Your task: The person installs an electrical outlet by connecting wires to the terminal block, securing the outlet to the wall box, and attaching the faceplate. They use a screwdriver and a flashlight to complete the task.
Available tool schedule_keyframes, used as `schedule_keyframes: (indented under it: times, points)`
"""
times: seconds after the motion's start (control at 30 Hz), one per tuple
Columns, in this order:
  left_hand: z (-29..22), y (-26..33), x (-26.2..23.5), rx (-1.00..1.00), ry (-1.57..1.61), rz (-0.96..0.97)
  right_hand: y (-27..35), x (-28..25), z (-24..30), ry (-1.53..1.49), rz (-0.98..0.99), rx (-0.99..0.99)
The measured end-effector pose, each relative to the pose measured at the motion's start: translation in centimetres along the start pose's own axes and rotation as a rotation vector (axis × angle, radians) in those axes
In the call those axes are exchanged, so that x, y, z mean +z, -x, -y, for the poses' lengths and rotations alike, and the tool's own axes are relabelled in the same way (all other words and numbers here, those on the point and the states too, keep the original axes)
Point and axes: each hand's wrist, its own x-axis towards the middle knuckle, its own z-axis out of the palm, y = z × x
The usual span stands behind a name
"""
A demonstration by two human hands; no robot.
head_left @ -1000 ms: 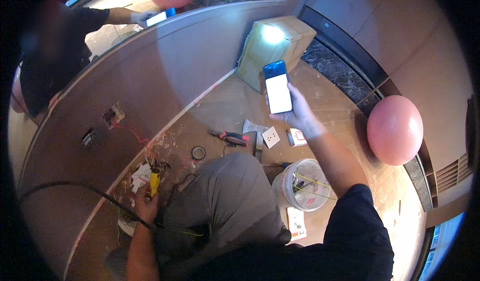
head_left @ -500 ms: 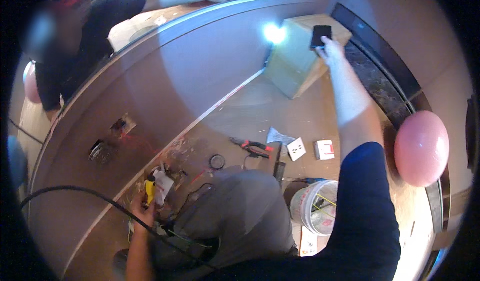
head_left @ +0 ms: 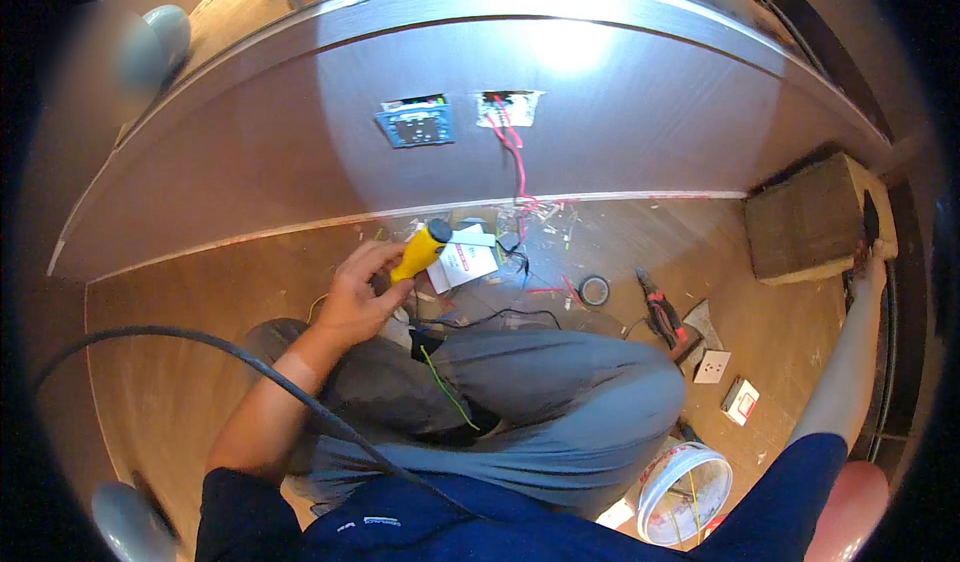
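My left hand (head_left: pixel 368 292) is closed around a yellow tool with a black end (head_left: pixel 422 250). Its working end does not show, so its exact kind is unclear. Behind it a white paper or booklet (head_left: pixel 463 265) lies on the floor. My right arm reaches far out to the right. There my right hand (head_left: pixel 872 256) touches a dark flat phone-like thing (head_left: pixel 871 218) on a cardboard box (head_left: pixel 808 224); its fingers are too dark to make out. In the wall are a blue-framed socket box (head_left: pixel 416 125) and a cutout (head_left: pixel 508 109) with red wires (head_left: pixel 519 167) hanging out.
Red-handled pliers (head_left: pixel 662 312), a roll of black tape (head_left: pixel 594 291), a white socket plate (head_left: pixel 711 367) and a small white box (head_left: pixel 740 402) lie on the floor. A white bucket (head_left: pixel 686 490) stands by my right side. A black cable (head_left: pixel 230 347) arches across my left arm.
My view has swung right-side-down to face the wall squarely. The yellow tool in my left hand has come up in front of the paper. My right hand stays at the cardboard box.
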Motion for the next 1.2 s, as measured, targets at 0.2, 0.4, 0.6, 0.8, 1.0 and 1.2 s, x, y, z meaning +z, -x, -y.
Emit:
schedule_keyframes:
  times: [0.2, 0.4, 0.6, 0.8, 1.0, 1.2]
  points:
    - [0.1, 0.1, -1.5, 0.154, -0.111, -0.033, 18.9, 11.1, -5.6, 0.039, 0.232, 0.086]
    - [-1.1, -0.7, -1.1, 0.510, -0.373, 0.070, 44.8, 22.0, -4.9, 0.721, 1.219, 0.029]
    - [-2.9, -1.2, 1.9, 0.828, -0.434, 0.107, 56.7, 28.5, -4.2, 0.651, 1.698, 0.211]
    - [0.3, -1.0, 0.5, 0.686, -0.188, 0.022, 48.6, 28.4, -9.8, 0.752, 1.470, 0.059]
    - [1.8, -1.4, -2.6, -0.191, 0.506, -0.038, 33.1, 13.9, -16.8, 1.482, 0.697, -0.068]
    - [4.9, -6.0, -5.2, -0.136, 0.262, -0.295, 32.4, 2.7, -22.1, 1.587, 0.918, 0.093]
